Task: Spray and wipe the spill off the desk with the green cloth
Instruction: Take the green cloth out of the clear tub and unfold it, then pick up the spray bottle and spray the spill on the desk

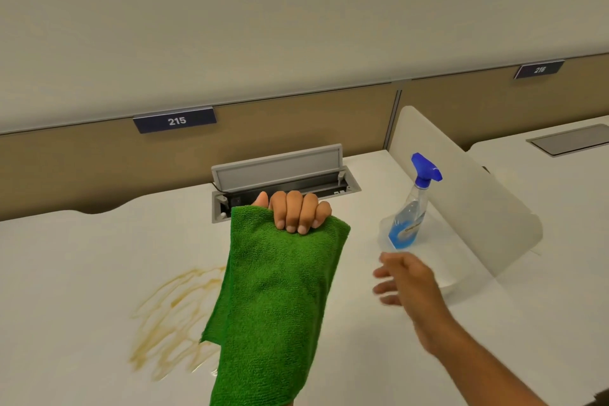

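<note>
Nearest to me, my left hand point(296, 212) is raised in the middle of the view, its grip closed over the top edge of the green cloth point(276, 303). The cloth hangs down in a folded drape, covering my forearm and held clear above the white bench point(66, 267).

To the right, my right hand point(400, 280) reaches forward over the bench with its fingers spread and its grip empty; it is slightly blurred. It is near the spray bottle point(412, 208) but not touching it.

On the bench to the left of the cloth lies the spill point(171, 316), a thin yellowish-brown smear of looping streaks, partly hidden behind the cloth's lower edge.

Farther back on the right, the clear spray bottle with a blue trigger head and blue liquid stands upright beside a white divider panel point(468, 194).

Behind my left hand, a grey cable hatch point(280, 171) set into the bench stands open. On the tan partition beyond, a dark label point(174, 120) reads 215.
</note>
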`<action>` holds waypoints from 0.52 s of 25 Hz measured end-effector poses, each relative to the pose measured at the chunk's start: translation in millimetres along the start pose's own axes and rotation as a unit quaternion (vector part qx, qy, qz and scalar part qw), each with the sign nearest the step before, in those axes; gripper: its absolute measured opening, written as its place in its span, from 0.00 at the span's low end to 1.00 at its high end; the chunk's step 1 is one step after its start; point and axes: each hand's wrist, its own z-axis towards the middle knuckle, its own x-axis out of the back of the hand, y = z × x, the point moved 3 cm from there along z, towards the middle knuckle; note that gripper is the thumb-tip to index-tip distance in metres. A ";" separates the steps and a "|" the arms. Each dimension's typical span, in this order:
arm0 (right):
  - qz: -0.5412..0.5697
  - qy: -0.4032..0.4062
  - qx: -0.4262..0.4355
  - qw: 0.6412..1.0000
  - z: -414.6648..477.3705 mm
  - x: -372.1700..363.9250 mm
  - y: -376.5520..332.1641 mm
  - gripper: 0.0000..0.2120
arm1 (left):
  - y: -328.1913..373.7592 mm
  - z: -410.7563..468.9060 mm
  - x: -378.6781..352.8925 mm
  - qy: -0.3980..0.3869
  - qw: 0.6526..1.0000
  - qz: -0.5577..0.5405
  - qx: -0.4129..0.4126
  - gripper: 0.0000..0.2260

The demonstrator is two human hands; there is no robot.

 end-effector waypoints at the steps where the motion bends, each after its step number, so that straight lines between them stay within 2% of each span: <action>1: -0.020 0.062 0.020 0.998 21.1 15.4 -5.3 0.07 | -0.7 1.2 0.6 0.001 1.000 0.001 -0.001 0.22; 2: -0.041 0.115 0.042 0.992 42.6 30.2 -11.2 0.08 | -1.6 3.0 1.0 -0.001 1.000 -0.001 -0.001 0.21; 4: -0.093 0.165 0.075 0.979 85.1 54.6 -22.9 0.19 | -4.7 6.6 3.0 -0.001 1.000 -0.004 0.000 0.21; 6: -0.152 0.159 0.092 0.971 126.3 68.7 -33.0 0.36 | -7.2 9.8 7.6 0.009 1.000 -0.002 0.002 0.22; 8: -0.212 0.144 0.098 0.962 162.6 76.9 -43.5 0.49 | -8.4 13.2 12.3 0.017 1.000 0.002 -0.001 0.22; 10: -0.249 0.124 0.112 0.954 192.8 83.7 -51.6 0.55 | -10.1 18.7 16.2 0.027 1.000 0.005 -0.008 0.22; 13: -0.199 0.068 0.136 0.968 223.4 91.3 -58.0 0.56 | -11.4 24.6 21.7 0.050 0.999 0.011 -0.013 0.23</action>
